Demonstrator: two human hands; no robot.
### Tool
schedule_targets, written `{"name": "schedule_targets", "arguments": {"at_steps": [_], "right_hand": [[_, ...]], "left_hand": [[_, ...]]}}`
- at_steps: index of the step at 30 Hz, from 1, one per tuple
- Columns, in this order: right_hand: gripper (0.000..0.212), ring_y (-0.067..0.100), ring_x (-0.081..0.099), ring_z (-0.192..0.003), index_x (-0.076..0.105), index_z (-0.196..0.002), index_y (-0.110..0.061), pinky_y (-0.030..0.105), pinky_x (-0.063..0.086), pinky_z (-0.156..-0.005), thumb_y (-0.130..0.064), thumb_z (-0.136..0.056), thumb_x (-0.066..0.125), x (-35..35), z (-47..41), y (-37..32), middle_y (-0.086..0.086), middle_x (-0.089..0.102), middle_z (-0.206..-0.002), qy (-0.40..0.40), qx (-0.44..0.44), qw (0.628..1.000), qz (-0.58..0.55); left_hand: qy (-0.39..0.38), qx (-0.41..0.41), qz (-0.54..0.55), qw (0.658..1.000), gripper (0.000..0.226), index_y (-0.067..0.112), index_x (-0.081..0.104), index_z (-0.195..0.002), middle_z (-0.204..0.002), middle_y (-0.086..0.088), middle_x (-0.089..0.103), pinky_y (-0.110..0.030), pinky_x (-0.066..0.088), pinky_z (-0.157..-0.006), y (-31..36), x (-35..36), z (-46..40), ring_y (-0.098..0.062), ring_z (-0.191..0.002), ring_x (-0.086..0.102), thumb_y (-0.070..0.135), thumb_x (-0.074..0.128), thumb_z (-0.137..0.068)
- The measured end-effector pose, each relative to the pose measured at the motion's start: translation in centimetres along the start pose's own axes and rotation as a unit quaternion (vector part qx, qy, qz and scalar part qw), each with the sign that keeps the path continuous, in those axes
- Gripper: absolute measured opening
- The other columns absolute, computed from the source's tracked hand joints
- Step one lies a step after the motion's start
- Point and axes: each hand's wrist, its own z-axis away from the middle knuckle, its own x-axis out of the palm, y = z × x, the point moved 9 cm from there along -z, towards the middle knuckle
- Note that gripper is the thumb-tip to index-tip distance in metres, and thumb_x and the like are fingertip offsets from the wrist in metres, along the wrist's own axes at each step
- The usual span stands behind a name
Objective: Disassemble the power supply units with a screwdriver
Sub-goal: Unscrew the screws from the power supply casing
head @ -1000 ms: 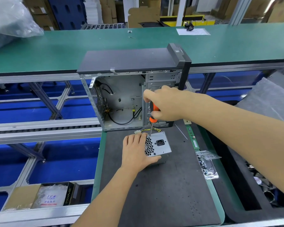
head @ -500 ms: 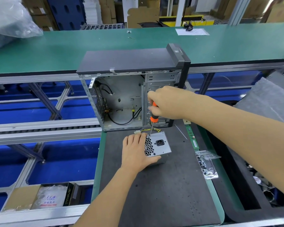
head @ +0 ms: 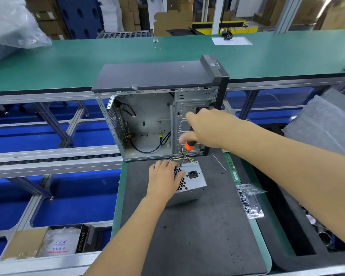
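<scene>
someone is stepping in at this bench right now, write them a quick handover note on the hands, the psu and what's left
Left hand: pressed flat on the power supply unit, steadying it on the dark mat.
Right hand: grips the orange-handled screwdriver, tip down at the unit's far top edge beside the vent holes.
Position: unit sits in front of the open computer case, its yellow wires trailing toward the case.
Done: unit is out of the case.
Left: its cover looks closed, so take out the screws and open it. A clear bag of small parts lies to the right.
</scene>
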Motion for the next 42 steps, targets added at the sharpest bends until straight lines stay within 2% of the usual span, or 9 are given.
{"name": "schedule_targets", "arguments": {"at_steps": [2,5,7,16,21,26,30,38,42], "right_hand": [[0.047,0.027,0.049,-0.079,0.044,-0.105,-0.013,0.035,0.04,-0.058,-0.06,-0.097,0.042,-0.1,0.1,-0.1,0.005,0.046,-0.086,0.002,-0.011,1.0,0.01],[0.028,0.029,0.054,-0.096,0.049,-0.115,-0.015,0.041,0.049,-0.082,-0.038,-0.1,0.051,0.1,0.6,-0.6,0.008,0.05,-0.108,-0.001,-0.047,0.996,-0.07],[0.026,0.028,0.054,-0.098,0.05,-0.116,-0.015,0.042,0.049,-0.086,-0.036,-0.099,0.051,0.1,0.8,-0.7,0.008,0.05,-0.11,0.003,-0.048,0.995,-0.088],[0.023,0.022,0.051,-0.09,0.052,-0.111,-0.017,0.031,0.04,-0.073,-0.037,-0.099,0.051,0.1,1.4,0.4,0.004,0.05,-0.102,0.052,-0.046,0.988,-0.136],[0.023,0.023,0.05,-0.091,0.054,-0.107,-0.018,0.036,0.045,-0.079,-0.039,-0.097,0.053,-0.5,1.6,1.4,0.003,0.051,-0.099,0.076,-0.026,0.984,-0.16],[0.022,0.023,0.051,-0.091,0.052,-0.105,-0.02,0.036,0.046,-0.078,-0.04,-0.097,0.052,0.0,1.6,1.7,0.001,0.048,-0.096,0.068,-0.024,0.985,-0.157],[0.021,0.023,0.051,-0.089,0.05,-0.102,-0.02,0.034,0.043,-0.074,-0.041,-0.097,0.052,0.2,1.6,1.8,0.001,0.049,-0.096,0.073,-0.024,0.985,-0.157],[0.02,0.022,0.054,-0.085,0.052,-0.102,-0.021,0.033,0.045,-0.07,-0.04,-0.096,0.052,0.1,1.7,2.4,0.001,0.051,-0.094,0.085,-0.019,0.984,-0.154],[0.019,0.023,0.054,-0.085,0.051,-0.101,-0.022,0.035,0.048,-0.071,-0.04,-0.096,0.052,0.1,1.6,2.5,0.002,0.052,-0.094,0.088,-0.018,0.984,-0.153]], "left_hand": [[-0.003,-0.006,0.021,1.0,0.036,0.022,0.064,-0.123,-0.117,0.004,0.064,-0.034,0.031,-0.097,0.2,0.1,-0.3,-0.021,-0.113,0.051,0.046,0.056,-0.097],[0.016,-0.014,0.03,0.999,0.027,0.023,0.068,-0.118,-0.11,0.005,0.067,-0.036,0.032,-0.084,0.8,-0.4,-0.5,-0.023,-0.106,0.054,0.038,0.061,-0.096],[0.021,-0.029,0.042,0.998,0.021,0.024,0.071,-0.112,-0.105,0.007,0.068,-0.036,0.031,-0.079,0.7,-0.6,-0.8,-0.023,-0.101,0.055,0.035,0.062,-0.096],[0.049,-0.024,0.061,0.997,0.015,0.022,0.074,-0.1,-0.093,0.008,0.072,-0.037,0.036,-0.079,0.7,-1.1,-0.8,-0.02,-0.09,0.057,0.029,0.061,-0.098],[0.045,-0.045,0.079,0.995,0.016,0.018,0.07,-0.104,-0.096,0.004,0.072,-0.035,0.032,-0.076,0.5,-1.1,-1.0,-0.023,-0.092,0.057,0.022,0.055,-0.101],[0.044,-0.028,0.095,0.994,0.014,0.023,0.073,-0.104,-0.096,0.009,0.073,-0.036,0.035,-0.081,0.5,-0.9,-0.8,-0.019,-0.095,0.057,0.028,0.062,-0.098],[0.051,-0.02,0.085,0.995,0.012,0.023,0.075,-0.098,-0.09,0.009,0.072,-0.037,0.037,-0.079,0.6,-0.9,-0.9,-0.02,-0.09,0.058,0.027,0.063,-0.097],[0.029,0.023,-0.024,0.999,0.019,0.022,0.069,-0.1,-0.098,0.008,0.071,-0.035,0.033,-0.076,1.4,-0.5,-1.6,-0.02,-0.091,0.058,0.036,0.056,-0.1],[0.048,0.01,0.032,0.998,0.018,0.021,0.071,-0.101,-0.098,0.008,0.072,-0.034,0.035,-0.081,1.1,-0.7,-1.3,-0.02,-0.094,0.058,0.036,0.061,-0.097]]}}
